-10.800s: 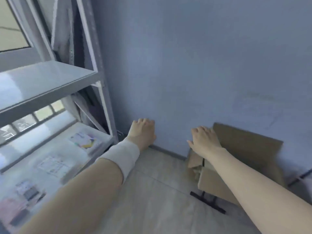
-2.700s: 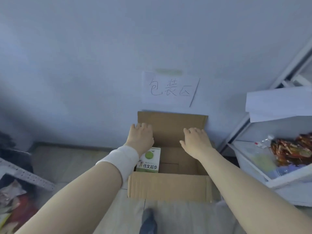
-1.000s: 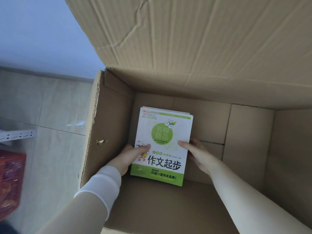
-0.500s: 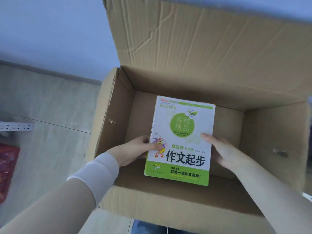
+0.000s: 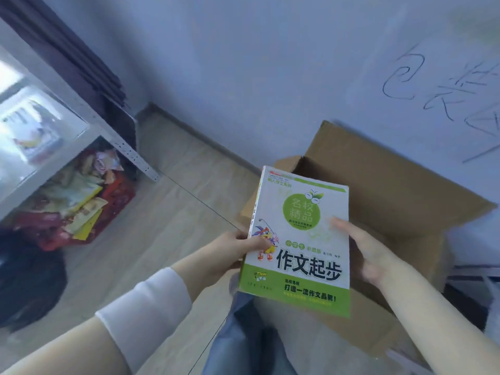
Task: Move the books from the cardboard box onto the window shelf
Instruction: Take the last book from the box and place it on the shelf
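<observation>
Now, entry one: book (image 5: 300, 239), green-and-white cover, face up, tilted a little towards me. Half a second ago it sat low between the walls of the cardboard box (image 5: 392, 190); it is now lifted clear of the opening and hangs over the near-left corner of the box, above my knee. Entry two: left hand (image 5: 238, 247), pinching the spine edge, thumb on the cover and fingers underneath. Entry three: right hand (image 5: 370, 253), clasping the opposite long edge, thumb on the cover, the other fingers hidden below. Entry four: window shelf (image 5: 89, 115), grey metal, which has swung into view at the far left, well apart from the book; some printed items already lie on its lit surface (too washed out for me to read). Entry five: red basket of packets (image 5: 81, 207), on the floor beneath that shelf. I judge the pick-up finished and the carry begun: what remains is a turn left and a placing on the shelf. Whether more books remain in the box I cannot tell, since the book covers the opening.
</observation>
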